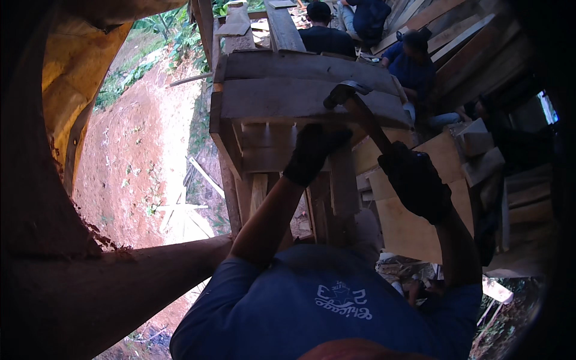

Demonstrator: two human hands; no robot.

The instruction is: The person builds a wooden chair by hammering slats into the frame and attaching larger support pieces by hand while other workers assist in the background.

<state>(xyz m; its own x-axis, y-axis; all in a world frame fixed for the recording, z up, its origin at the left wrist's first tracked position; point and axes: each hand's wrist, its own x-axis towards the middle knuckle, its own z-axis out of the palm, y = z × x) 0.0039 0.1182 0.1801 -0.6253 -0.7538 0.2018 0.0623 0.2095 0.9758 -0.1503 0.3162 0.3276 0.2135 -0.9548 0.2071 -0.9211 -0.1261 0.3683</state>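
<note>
Where the right hand (417,186) grips it, the hammer (367,122) points diagonally up-left.

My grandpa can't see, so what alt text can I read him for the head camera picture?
A person's dark-gloved right hand grips a hammer over a wooden plank structure, while the left hand, gloved too, is at its near edge. Beyond, other people are among boards, and a reddish dirt slope shows at the left.

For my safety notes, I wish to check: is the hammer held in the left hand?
No, the gloved right hand holds the hammer by its wooden handle.
</note>
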